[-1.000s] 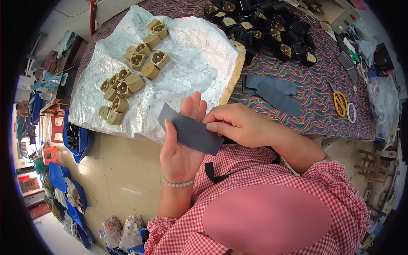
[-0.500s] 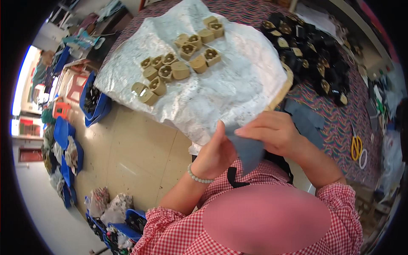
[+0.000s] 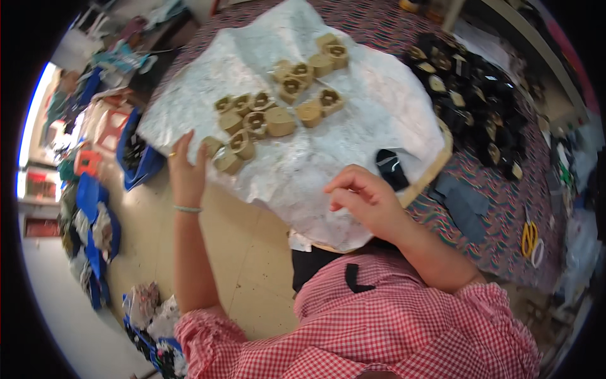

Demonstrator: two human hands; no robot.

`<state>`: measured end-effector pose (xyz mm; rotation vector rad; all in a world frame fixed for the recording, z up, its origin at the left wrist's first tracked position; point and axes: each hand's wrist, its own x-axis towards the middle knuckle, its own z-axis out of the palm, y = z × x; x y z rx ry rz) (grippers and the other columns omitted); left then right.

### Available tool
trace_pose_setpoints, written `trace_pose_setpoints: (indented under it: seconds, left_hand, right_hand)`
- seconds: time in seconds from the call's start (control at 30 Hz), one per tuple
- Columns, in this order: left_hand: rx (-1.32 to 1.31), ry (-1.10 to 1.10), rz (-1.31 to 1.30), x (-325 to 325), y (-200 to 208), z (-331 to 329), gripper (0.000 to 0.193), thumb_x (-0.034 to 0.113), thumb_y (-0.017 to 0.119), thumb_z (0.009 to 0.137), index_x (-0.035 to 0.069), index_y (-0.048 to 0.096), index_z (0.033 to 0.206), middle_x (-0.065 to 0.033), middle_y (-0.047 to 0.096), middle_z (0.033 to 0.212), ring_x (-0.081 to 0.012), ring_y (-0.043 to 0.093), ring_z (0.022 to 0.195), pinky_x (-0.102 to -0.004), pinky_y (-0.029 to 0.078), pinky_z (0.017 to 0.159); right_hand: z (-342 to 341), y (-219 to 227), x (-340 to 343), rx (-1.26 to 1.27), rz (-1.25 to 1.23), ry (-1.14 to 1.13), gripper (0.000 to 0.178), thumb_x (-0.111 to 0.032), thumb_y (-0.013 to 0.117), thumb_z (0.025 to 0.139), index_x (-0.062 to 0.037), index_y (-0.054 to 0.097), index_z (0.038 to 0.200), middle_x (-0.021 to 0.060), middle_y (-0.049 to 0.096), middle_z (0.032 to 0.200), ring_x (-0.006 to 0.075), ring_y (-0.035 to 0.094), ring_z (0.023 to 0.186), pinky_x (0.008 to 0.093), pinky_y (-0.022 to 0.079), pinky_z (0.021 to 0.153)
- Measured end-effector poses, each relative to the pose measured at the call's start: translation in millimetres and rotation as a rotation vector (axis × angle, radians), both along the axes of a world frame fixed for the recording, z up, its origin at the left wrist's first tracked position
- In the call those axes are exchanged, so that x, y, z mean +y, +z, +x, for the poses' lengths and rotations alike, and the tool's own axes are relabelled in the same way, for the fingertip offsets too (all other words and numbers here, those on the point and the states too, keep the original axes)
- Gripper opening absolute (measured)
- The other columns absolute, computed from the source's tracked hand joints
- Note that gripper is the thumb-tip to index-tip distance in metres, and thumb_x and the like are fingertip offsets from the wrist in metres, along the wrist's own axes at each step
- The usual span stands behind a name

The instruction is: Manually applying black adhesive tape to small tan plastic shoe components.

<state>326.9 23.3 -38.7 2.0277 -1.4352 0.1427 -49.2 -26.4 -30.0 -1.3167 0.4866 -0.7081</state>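
Note:
My left hand [image 3: 185,169] reaches to the near-left edge of a crinkled white sheet [image 3: 353,114], fingers spread and touching a tan block piece [image 3: 213,146] at the end of a row. Several tan hollow block pieces [image 3: 278,104] lie scattered over the sheet. My right hand [image 3: 363,199] hovers over the sheet's near edge, fingers curled loosely, holding nothing that I can see. A small black wrapped piece [image 3: 391,168] lies on the sheet just beyond that hand.
The sheet covers a round board on a patterned red tablecloth [image 3: 505,208]. A heap of black pieces [image 3: 473,95] sits at the right, grey strips [image 3: 464,205] near it, yellow-handled scissors [image 3: 529,237] farther right. Blue bins [image 3: 136,158] and clutter stand on the floor at left.
The grey strip that both hands held is gone from them. My left hand has stretched out to the tan pieces; a black piece now lies by my right hand.

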Motion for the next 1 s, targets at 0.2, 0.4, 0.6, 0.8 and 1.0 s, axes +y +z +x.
trace_pose_setpoints:
  seconds: [0.2, 0.4, 0.6, 0.8, 1.0]
  left_hand:
    - [0.35, -0.44, 0.101, 3, 48, -119, 0.024, 0.006, 0.064, 0.087, 0.0, 0.064, 0.11, -0.0145, 0.065, 0.11, -0.0288, 0.061, 0.103, -0.0355, 0.048, 0.087]
    - [0.249, -0.791, 0.062, -48, 21, -246, 0.022, -0.001, 0.064, 0.08, 0.003, 0.066, 0.102, -0.0145, 0.065, 0.105, -0.0315, 0.061, 0.103, -0.0378, 0.049, 0.088]
    - [-0.195, -0.983, 0.069, -107, -15, -268, 0.025, 0.004, 0.066, 0.078, 0.007, 0.064, 0.104, -0.0112, 0.063, 0.11, -0.031, 0.055, 0.112, -0.0453, 0.039, 0.103]
    - [-0.383, -1.138, 0.472, -148, 15, -267, 0.019, 0.005, 0.067, 0.077, 0.009, 0.064, 0.095, -0.01, 0.061, 0.096, -0.0296, 0.058, 0.102, -0.0452, 0.039, 0.099]
    - [-0.22, -1.008, 0.527, -151, 50, -251, 0.008, 0.006, 0.067, 0.079, 0.003, 0.062, 0.085, -0.0098, 0.063, 0.092, -0.0255, 0.063, 0.085, -0.0354, 0.049, 0.074]
  right_hand:
    - [-75, 13, -22, 0.284, -0.18, -0.485, 0.016, -0.01, 0.061, 0.091, -0.0015, 0.065, 0.104, 0.0008, 0.063, 0.09, 0.0057, 0.057, 0.08, 0.0216, 0.047, 0.071]
    - [-102, 9, -24, 0.562, -0.458, -0.53, 0.017, -0.008, 0.059, 0.092, -0.0003, 0.065, 0.106, 0.004, 0.065, 0.091, 0.009, 0.06, 0.081, 0.0217, 0.047, 0.073]
    - [-99, -12, -25, 0.571, -0.41, -0.535, 0.019, -0.014, 0.061, 0.09, -0.0023, 0.064, 0.105, 0.0122, 0.065, 0.094, 0.0239, 0.063, 0.08, 0.0319, 0.049, 0.072]
    - [-105, -34, -19, 0.569, -0.509, -0.561, 0.021, -0.012, 0.06, 0.09, -0.0007, 0.063, 0.108, 0.0107, 0.063, 0.092, 0.019, 0.061, 0.077, 0.0289, 0.048, 0.069]
    - [-111, -40, -22, 0.488, -0.454, -0.58, 0.02, -0.016, 0.06, 0.089, -0.0019, 0.063, 0.103, 0.013, 0.064, 0.094, 0.028, 0.062, 0.082, 0.0354, 0.049, 0.073]
